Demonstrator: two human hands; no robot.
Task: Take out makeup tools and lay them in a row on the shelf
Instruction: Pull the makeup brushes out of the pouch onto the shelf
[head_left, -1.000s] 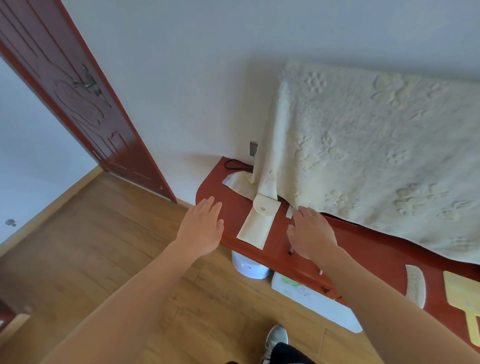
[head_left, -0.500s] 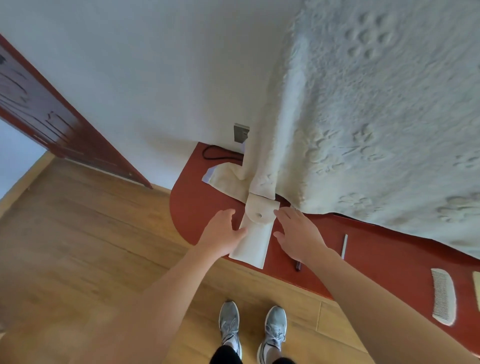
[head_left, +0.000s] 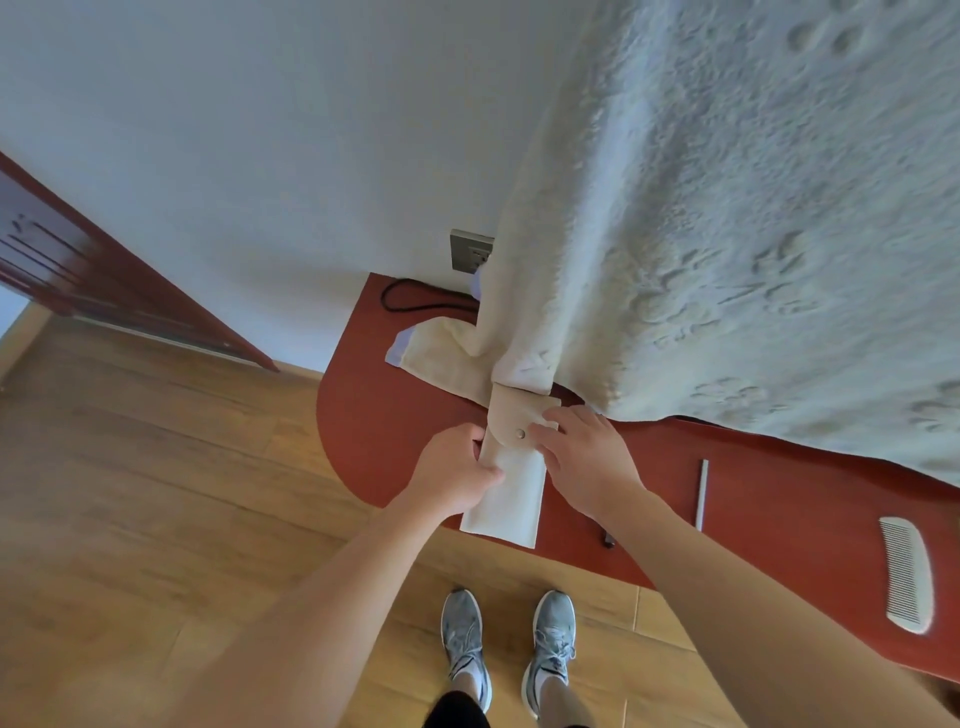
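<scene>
Pouch (head_left: 511, 488) of cream fabric, flat and oblong, lies on the red shelf (head_left: 395, 415), its long axis running 12 to 6 o'clock with the snapped flap at 12; its contents are hidden. The left hand (head_left: 454, 475) pinches its 9 o'clock edge. The right hand (head_left: 584, 462) lays close-set fingers on the flap. A toothed comb (head_left: 906, 574) lies at 4 o'clock.

— Where is the cream fabric pouch (head_left: 511, 483) lying?
— It's lying flat on the rounded end of the red-brown wooden shelf (head_left: 395, 415), flap folded down, its lower end reaching the front edge.
— And the tools?
— A slim silver stick (head_left: 703, 493) and a cream plastic comb (head_left: 906, 579) are lying further right; a thin dark stick (head_left: 607, 540) is showing only its tip.
</scene>
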